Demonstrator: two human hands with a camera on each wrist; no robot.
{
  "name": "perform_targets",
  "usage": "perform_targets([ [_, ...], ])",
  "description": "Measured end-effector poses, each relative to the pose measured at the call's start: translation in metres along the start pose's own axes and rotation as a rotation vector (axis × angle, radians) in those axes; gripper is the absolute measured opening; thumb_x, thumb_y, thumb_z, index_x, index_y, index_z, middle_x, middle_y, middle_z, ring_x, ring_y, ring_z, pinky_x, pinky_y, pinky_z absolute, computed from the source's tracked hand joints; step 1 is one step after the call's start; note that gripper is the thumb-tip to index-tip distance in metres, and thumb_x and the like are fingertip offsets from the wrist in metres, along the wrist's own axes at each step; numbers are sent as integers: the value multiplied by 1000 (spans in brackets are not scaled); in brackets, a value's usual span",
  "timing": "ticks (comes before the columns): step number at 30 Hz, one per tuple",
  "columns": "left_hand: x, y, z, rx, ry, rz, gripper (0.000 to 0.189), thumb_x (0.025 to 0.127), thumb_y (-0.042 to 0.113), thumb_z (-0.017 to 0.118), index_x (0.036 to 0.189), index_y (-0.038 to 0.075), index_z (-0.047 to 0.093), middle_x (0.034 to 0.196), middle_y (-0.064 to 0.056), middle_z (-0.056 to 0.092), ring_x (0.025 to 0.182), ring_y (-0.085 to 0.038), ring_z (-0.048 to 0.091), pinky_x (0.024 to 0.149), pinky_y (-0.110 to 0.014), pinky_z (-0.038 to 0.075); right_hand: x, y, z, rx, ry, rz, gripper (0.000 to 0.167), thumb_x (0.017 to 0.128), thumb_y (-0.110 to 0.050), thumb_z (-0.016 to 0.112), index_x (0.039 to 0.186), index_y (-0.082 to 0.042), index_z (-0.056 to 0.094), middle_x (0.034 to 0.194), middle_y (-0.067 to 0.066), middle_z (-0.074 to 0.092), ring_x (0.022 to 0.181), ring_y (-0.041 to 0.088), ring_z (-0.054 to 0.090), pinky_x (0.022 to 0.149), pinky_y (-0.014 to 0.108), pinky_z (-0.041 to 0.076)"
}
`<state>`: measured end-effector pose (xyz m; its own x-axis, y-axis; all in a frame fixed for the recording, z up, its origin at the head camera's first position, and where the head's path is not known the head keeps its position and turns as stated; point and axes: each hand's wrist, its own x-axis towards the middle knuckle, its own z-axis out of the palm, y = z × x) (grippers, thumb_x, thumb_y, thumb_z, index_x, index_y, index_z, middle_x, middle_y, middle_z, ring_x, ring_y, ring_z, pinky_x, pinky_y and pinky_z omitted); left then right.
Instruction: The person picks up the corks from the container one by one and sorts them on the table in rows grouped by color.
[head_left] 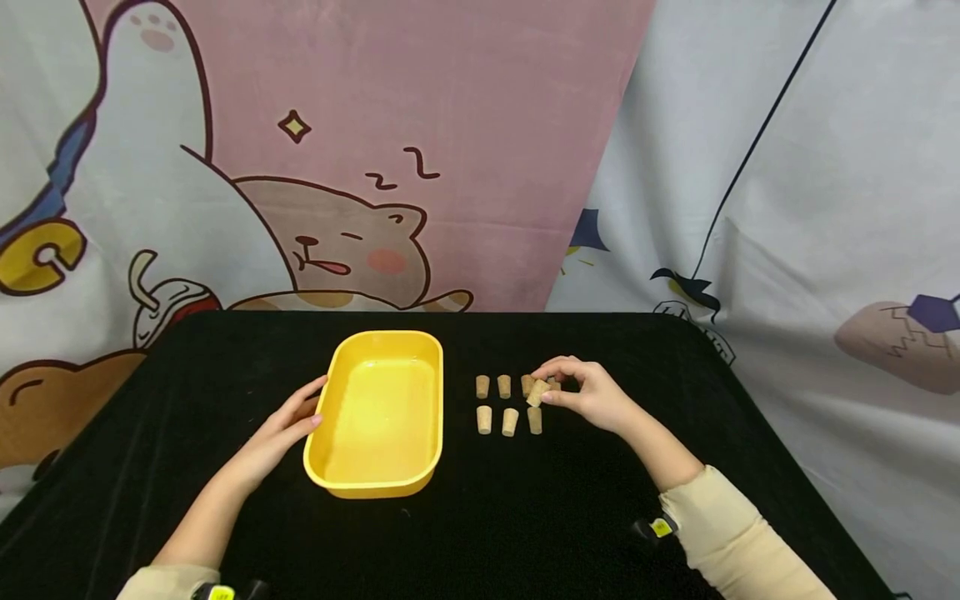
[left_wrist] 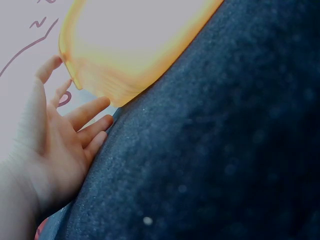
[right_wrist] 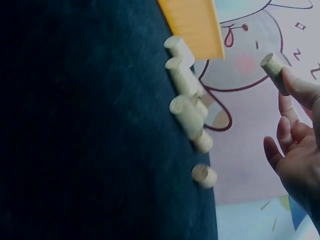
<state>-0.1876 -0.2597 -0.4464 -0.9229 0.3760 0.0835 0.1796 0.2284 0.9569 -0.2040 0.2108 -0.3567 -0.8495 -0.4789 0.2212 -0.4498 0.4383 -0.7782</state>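
Note:
In the head view a yellow rectangular tray (head_left: 373, 490) stands on the black cloth, with nothing inside it. My left hand (head_left: 272, 437) is at its left side, thumb and fingers touching the rim, the fingers loosely spread in the left wrist view. To the right of the tray, my right hand (head_left: 592, 396) pinches a cork stopper (right_wrist: 273, 73) between thumb and finger. That cork is raised above two short rows of other corks. Some stand beneath it, such as a front-row cork (head_left: 535, 421); a back-row cork (head_left: 554, 384) is partly hidden by the fingers.
More corks stand between the tray and my right hand, among them a back-left cork (head_left: 482, 386) and a front-left cork (head_left: 484, 420). The black cloth (head_left: 480, 542) covers the tabletop. Behind its far edge hangs a printed curtain (head_left: 510, 167) with cartoon animals.

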Motion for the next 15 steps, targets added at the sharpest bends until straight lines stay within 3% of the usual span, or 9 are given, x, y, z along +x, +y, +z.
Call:
perform_targets([
  [6,0,-1,0,2,-1,-7,55,104,22,40,153,14,16,149,-29,26,129,-49,35,97,-68,30,-3,49,-5,-10,-31,38,28,85,-9,69,113,-2,67,115,9,63,100,27,52,89,53,40],
  [11,0,-1,0,8,-2,-8,56,103,22,40,153,14,16,149,-30,26,128,-49,35,97,-68,30,-9,61,-10,-58,-84,43,30,86,-14,69,114,-3,67,119,9,62,104,32,53,88,51,41],
  [15,0,0,0,3,-3,-2,56,103,21,40,153,13,16,149,-30,27,128,-49,36,97,-68,31,-12,69,-12,-73,-110,65,29,87,-15,68,115,-5,68,118,7,62,104,28,52,87,47,41],
])
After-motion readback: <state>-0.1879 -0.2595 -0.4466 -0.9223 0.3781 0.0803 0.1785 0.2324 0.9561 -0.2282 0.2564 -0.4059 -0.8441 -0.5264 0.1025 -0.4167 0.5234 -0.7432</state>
